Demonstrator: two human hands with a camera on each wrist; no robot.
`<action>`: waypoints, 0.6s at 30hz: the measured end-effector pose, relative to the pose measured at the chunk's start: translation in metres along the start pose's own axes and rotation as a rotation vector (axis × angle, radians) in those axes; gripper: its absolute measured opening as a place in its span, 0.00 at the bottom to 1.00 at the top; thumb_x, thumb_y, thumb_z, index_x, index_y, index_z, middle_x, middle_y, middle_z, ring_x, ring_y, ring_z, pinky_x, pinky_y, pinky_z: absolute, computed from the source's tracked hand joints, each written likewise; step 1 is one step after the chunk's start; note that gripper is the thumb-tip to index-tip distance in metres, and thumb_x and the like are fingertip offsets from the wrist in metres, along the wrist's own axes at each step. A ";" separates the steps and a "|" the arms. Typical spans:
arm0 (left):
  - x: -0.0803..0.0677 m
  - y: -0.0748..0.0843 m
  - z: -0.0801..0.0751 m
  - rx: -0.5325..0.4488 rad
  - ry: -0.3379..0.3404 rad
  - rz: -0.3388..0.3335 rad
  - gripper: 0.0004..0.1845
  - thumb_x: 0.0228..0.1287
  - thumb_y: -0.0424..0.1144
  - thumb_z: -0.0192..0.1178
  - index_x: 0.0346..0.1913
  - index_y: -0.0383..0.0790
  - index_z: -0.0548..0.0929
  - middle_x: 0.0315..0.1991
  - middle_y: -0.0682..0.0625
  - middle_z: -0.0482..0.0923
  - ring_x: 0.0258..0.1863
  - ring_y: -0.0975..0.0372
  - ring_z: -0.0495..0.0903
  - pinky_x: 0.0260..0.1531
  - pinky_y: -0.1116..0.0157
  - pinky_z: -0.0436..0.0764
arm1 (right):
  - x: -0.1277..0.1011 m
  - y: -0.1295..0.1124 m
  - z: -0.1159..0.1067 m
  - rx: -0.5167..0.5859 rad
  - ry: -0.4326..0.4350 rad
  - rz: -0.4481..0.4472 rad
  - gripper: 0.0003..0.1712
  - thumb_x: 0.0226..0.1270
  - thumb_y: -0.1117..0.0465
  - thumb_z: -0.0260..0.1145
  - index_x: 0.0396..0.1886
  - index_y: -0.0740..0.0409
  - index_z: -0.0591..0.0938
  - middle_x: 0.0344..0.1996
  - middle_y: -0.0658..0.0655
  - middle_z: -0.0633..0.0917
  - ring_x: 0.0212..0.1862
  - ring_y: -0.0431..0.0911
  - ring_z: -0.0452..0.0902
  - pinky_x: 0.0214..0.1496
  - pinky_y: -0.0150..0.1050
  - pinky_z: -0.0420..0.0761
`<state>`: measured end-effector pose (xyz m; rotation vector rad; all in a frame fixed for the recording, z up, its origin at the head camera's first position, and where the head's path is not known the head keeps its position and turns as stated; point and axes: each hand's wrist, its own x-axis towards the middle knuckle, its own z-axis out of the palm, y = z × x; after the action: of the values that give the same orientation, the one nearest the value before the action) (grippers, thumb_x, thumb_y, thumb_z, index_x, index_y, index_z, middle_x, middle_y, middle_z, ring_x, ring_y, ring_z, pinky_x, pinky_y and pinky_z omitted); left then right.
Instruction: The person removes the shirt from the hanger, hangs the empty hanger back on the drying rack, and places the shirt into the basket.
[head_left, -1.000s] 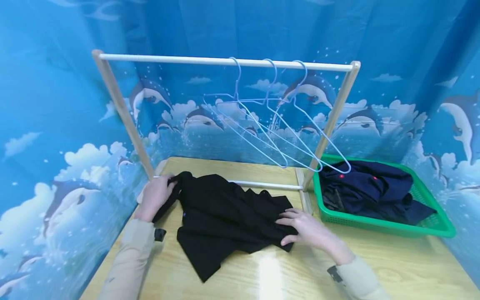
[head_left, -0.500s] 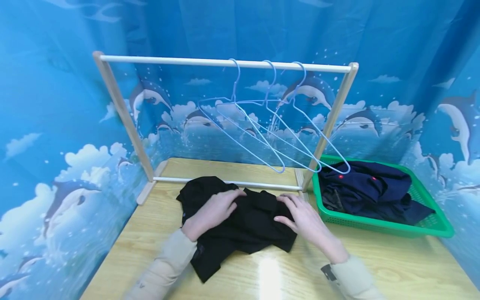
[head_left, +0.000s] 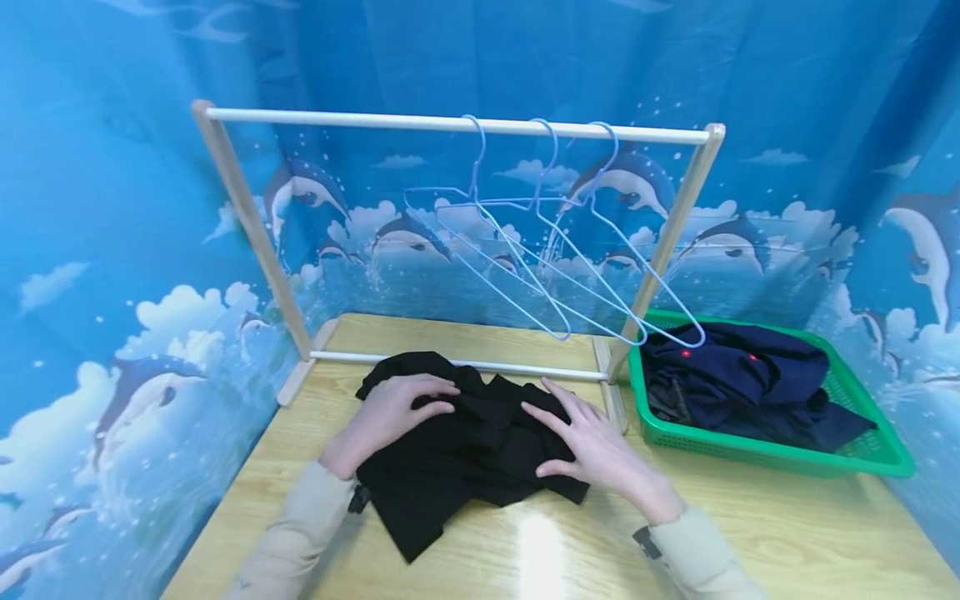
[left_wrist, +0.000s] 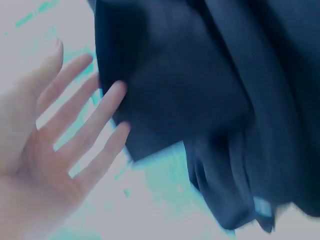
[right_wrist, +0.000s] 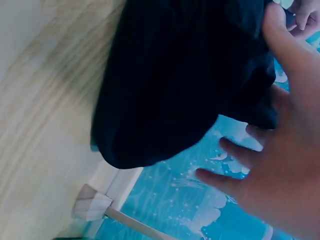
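Observation:
A black garment (head_left: pixel 457 458) lies rumpled on the table, its kind hard to tell from the folds. Over its left part is my left hand (head_left: pixel 393 412); in the left wrist view that hand (left_wrist: pixel 65 130) has its fingers spread, the tips beside a dark flap of cloth (left_wrist: pixel 175 85). My right hand (head_left: pixel 592 442) is over the garment's right part with fingers apart. The right wrist view has this hand (right_wrist: pixel 280 150) next to the dark cloth (right_wrist: pixel 175 85), its thumb near or touching the fabric. Neither hand grips the cloth.
Behind the garment stands a rack with a white top rail (head_left: pixel 360 121) and wooden posts (head_left: pixel 258 233). Several light-blue hangers (head_left: pixel 540 217) hang on its right half. A green basket (head_left: pixel 750 458) with dark navy clothes (head_left: pixel 742 375) sits right of the rack.
My left hand has let go of the garment's left end, moved in over the cloth, then back slightly left. The left end now lies folded inward. My right hand has spread its fingers.

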<state>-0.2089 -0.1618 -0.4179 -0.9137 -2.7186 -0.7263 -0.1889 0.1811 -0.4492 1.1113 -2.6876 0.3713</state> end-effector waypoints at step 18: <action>-0.027 -0.038 0.027 -0.021 -0.444 -0.267 0.71 0.36 0.55 0.85 0.81 0.48 0.48 0.77 0.26 0.43 0.72 0.23 0.45 0.60 0.22 0.52 | -0.002 0.024 0.021 0.223 -0.288 0.103 0.62 0.48 0.38 0.80 0.78 0.56 0.62 0.78 0.72 0.47 0.72 0.75 0.57 0.58 0.66 0.75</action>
<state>-0.2114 -0.1886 -0.4643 -0.8026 -3.2773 -0.6627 -0.2068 0.1920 -0.4734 1.1662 -3.0244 0.5827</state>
